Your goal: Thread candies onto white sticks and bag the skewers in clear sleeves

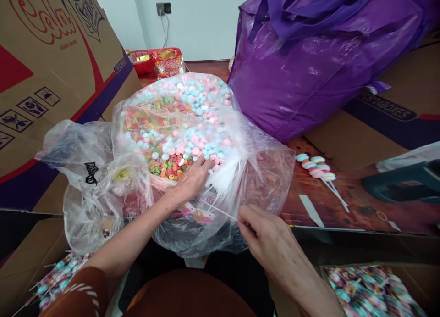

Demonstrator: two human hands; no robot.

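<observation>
Left hand [190, 179] spread, fingertips resting among loose candy rings [175, 158] inside clear bag [261, 179]. Right hand [266, 236] pinching thin white stick [220, 210], long axis running leftward toward the candy; left hand nearer.

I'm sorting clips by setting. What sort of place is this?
Probably a home or small workshop for packing sweets: a clear bag of loose candy rings, printed stick-candy cartons, and finished candy sticks on the wooden table.
</observation>
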